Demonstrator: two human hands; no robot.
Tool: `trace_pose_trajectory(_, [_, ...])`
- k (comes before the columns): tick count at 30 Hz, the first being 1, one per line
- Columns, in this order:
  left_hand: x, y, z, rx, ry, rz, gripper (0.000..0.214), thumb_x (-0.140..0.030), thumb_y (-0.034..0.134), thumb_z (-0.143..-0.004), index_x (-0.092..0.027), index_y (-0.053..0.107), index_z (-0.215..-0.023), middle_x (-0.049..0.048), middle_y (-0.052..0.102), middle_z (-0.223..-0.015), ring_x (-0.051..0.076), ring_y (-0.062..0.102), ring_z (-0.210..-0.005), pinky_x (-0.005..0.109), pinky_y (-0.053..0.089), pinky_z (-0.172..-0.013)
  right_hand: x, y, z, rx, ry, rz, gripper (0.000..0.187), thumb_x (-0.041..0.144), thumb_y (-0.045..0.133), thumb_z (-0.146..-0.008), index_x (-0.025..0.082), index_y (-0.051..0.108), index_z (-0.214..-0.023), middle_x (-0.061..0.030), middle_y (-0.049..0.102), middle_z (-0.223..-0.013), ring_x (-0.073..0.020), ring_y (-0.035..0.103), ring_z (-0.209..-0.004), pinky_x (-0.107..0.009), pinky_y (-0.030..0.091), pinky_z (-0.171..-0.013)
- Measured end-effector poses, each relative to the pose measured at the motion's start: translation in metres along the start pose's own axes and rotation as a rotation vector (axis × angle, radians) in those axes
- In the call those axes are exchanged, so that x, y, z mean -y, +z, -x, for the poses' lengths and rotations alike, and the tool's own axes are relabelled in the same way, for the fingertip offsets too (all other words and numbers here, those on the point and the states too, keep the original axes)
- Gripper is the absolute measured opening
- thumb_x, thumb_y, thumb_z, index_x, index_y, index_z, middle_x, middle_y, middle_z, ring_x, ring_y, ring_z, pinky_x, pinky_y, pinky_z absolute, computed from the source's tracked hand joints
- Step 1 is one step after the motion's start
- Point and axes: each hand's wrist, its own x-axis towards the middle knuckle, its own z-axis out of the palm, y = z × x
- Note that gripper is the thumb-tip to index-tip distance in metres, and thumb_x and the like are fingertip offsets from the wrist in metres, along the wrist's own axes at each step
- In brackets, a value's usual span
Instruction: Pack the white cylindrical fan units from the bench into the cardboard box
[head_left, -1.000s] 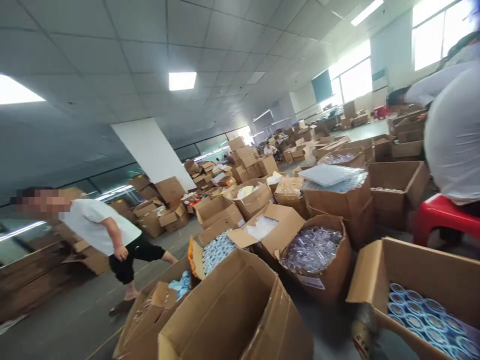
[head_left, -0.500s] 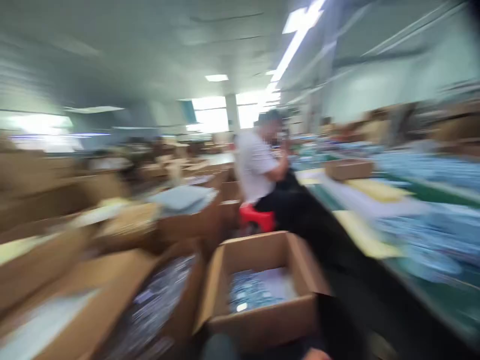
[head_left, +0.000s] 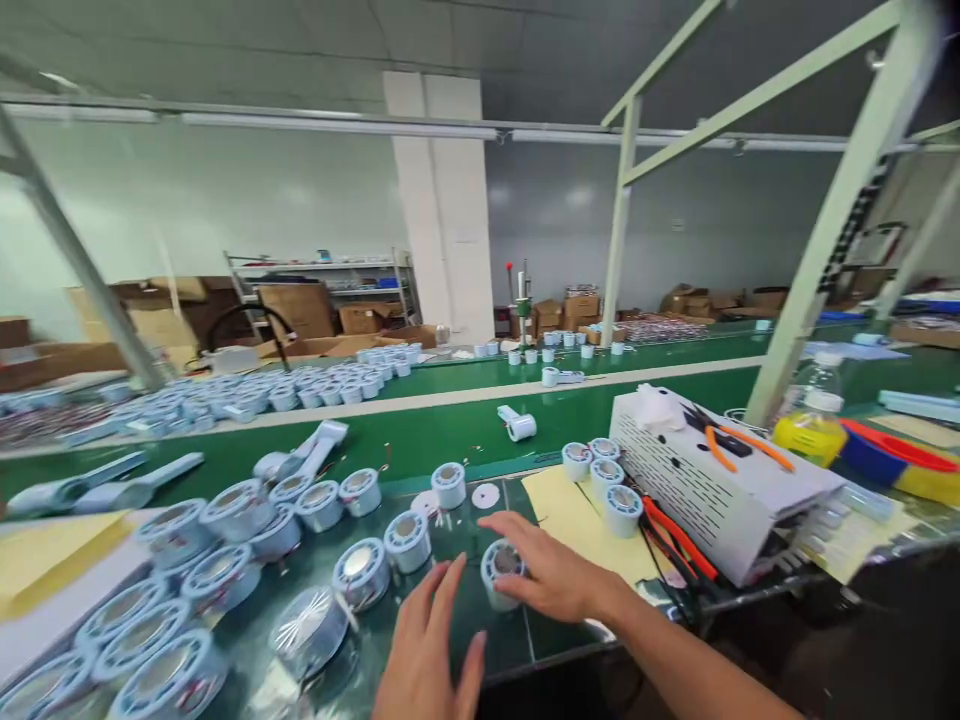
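My right hand (head_left: pixel 547 565) rests over a pale blue spool (head_left: pixel 501 572) with a silver centre, its fingers wrapped around the spool's top. Just left of it, my left hand (head_left: pixel 429 640) hangs above the green bench (head_left: pixel 480 625), fingers spread and holding nothing. Beside that hand lie several similar spools (head_left: pixel 361 573), some on their sides. A smaller group of upright spools (head_left: pixel 604 485) stands on a yellow paper sheet (head_left: pixel 570 510). Red-handled cutters (head_left: pixel 675 540) lie at the sheet's right edge.
A white perforated metal box (head_left: pixel 697 480) with orange-handled pliers on top stands to the right. Beyond it are a plastic bottle (head_left: pixel 821 400) and a yellow, blue and red object. Pale green steel posts (head_left: pixel 817 220) rise over the bench. Further rows of spools lie across a green belt.
My view has swung from the cardboard boxes and the co-workers to the green bench. Both my hands now show, the right one over a spool.
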Motion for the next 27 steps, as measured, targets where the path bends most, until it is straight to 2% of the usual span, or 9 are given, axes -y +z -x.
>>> trace_pose_trajectory(1, [-0.012, 0.01, -0.024, 0.055, 0.022, -0.012, 0.057, -0.034, 0.048, -0.096, -0.026, 0.039, -0.152, 0.0097, 0.049, -0.153, 0.027, 0.045, -0.141, 0.048, 0.046, -0.116, 0.001, -0.011, -0.005, -0.006, -0.015, 0.033, 0.064, 0.024, 0.061, -0.09, 0.023, 0.038, -0.15, -0.0046, 0.046, -0.154, -0.0142, 0.044, -0.141, -0.026, 0.035, -0.12])
trace_pose_trajectory(3, [-0.038, 0.026, -0.064, 0.198, 0.021, -0.072, 0.06, -0.032, 0.052, -0.094, -0.023, 0.04, -0.152, 0.0118, 0.043, -0.158, 0.032, 0.039, -0.146, 0.053, 0.043, -0.116, -0.009, -0.038, -0.018, -0.09, 0.089, 0.163, 0.054, 0.021, 0.051, -0.095, 0.023, 0.041, -0.148, -0.0057, 0.048, -0.151, -0.0142, 0.042, -0.141, -0.027, 0.032, -0.121])
trace_pose_trajectory(5, [-0.062, 0.034, -0.091, 0.333, 0.002, -0.155, 0.054, -0.029, 0.055, -0.093, -0.025, 0.049, -0.146, 0.0117, 0.046, -0.156, 0.035, 0.043, -0.142, 0.054, 0.046, -0.111, -0.034, -0.065, -0.031, -0.178, 0.308, 0.323, 0.05, 0.019, 0.047, -0.096, 0.022, 0.045, -0.146, -0.0125, 0.047, -0.149, -0.0244, 0.04, -0.142, -0.042, 0.029, -0.122])
trace_pose_trajectory(8, [-0.078, 0.037, -0.109, 0.428, 0.013, -0.277, 0.039, -0.022, 0.044, -0.098, -0.023, 0.063, -0.132, 0.0106, 0.064, -0.133, 0.032, 0.058, -0.123, 0.05, 0.052, -0.102, -0.079, -0.091, -0.043, -0.188, 0.648, 0.493, 0.054, 0.029, 0.06, -0.092, 0.015, 0.05, -0.143, -0.0281, 0.043, -0.149, -0.0473, 0.035, -0.142, -0.069, 0.029, -0.112])
trace_pose_trajectory(11, [-0.073, 0.039, -0.115, 0.441, 0.006, -0.375, 0.043, -0.018, 0.034, -0.1, -0.018, 0.063, -0.131, 0.0119, 0.069, -0.121, 0.032, 0.062, -0.114, 0.049, 0.054, -0.095, -0.109, -0.094, -0.042, -0.12, 0.814, 0.549, 0.064, 0.043, 0.067, -0.087, 0.011, 0.053, -0.141, -0.034, 0.043, -0.147, -0.0547, 0.034, -0.141, -0.075, 0.031, -0.105])
trace_pose_trajectory(17, [-0.064, 0.046, -0.126, 0.498, 0.014, -0.48, 0.047, -0.018, 0.031, -0.1, -0.017, 0.055, -0.14, 0.0132, 0.067, -0.124, 0.031, 0.063, -0.116, 0.047, 0.056, -0.091, -0.12, -0.094, -0.034, -0.02, 0.713, 0.551, 0.068, 0.058, 0.072, -0.076, 0.029, 0.057, -0.136, -0.0189, 0.049, -0.147, -0.0415, 0.038, -0.141, -0.067, 0.032, -0.109])
trace_pose_trajectory(20, [-0.066, 0.044, -0.128, 0.536, 0.024, -0.479, 0.049, -0.018, 0.028, -0.1, -0.015, 0.053, -0.141, 0.0143, 0.066, -0.127, 0.031, 0.062, -0.117, 0.046, 0.054, -0.094, -0.122, -0.1, -0.03, 0.016, 0.721, 0.522, 0.081, 0.064, 0.078, -0.065, 0.024, 0.06, -0.132, -0.0237, 0.043, -0.15, -0.0508, 0.035, -0.14, -0.074, 0.033, -0.104])
trace_pose_trajectory(22, [-0.065, 0.044, -0.129, 0.561, 0.032, -0.475, 0.051, -0.018, 0.026, -0.1, -0.012, 0.051, -0.144, 0.0158, 0.065, -0.129, 0.031, 0.061, -0.118, 0.047, 0.053, -0.097, -0.124, -0.102, -0.027, 0.014, 0.709, 0.513, 0.075, 0.061, 0.077, -0.067, 0.019, 0.063, -0.128, -0.0265, 0.048, -0.143, -0.0525, 0.04, -0.135, -0.073, 0.039, -0.099])
trace_pose_trajectory(27, [-0.039, 0.067, -0.134, 0.465, 0.102, -0.42, 0.061, -0.025, 0.024, -0.1, -0.011, 0.02, -0.159, 0.019, 0.052, -0.146, 0.032, 0.061, -0.123, 0.047, 0.049, -0.104, -0.118, -0.092, -0.03, 0.086, 0.488, 0.486, 0.07, 0.065, 0.077, -0.066, 0.03, 0.063, -0.126, -0.0147, 0.06, -0.126, -0.0405, 0.051, -0.124, -0.061, 0.043, -0.103])
